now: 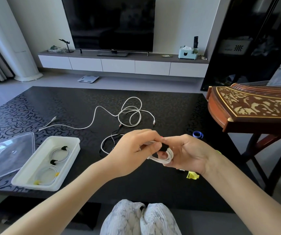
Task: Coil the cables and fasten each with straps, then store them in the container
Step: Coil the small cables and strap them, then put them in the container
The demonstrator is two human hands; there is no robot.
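Observation:
Above the black table [34, 107], both hands hold a coiled white cable [166, 157] with a black strap [164, 147] around it. My left hand [136, 150] pinches the coil and strap from the left. My right hand [189, 153] cups the coil from the right, fingers curled under it. A white container [68, 160] at the left holds coiled cables with black and yellow straps. A loose white cable [131, 112] sprawls at the table's middle. A white and black cable [106, 146] lies behind my left hand.
A clear lid [9, 155] lies left of the container. A blue strap [197, 134] and a yellow strap [192, 175] rest near my right hand. A wooden zither [255, 109] overhangs the table's right end. My knees [141, 219] are below the front edge.

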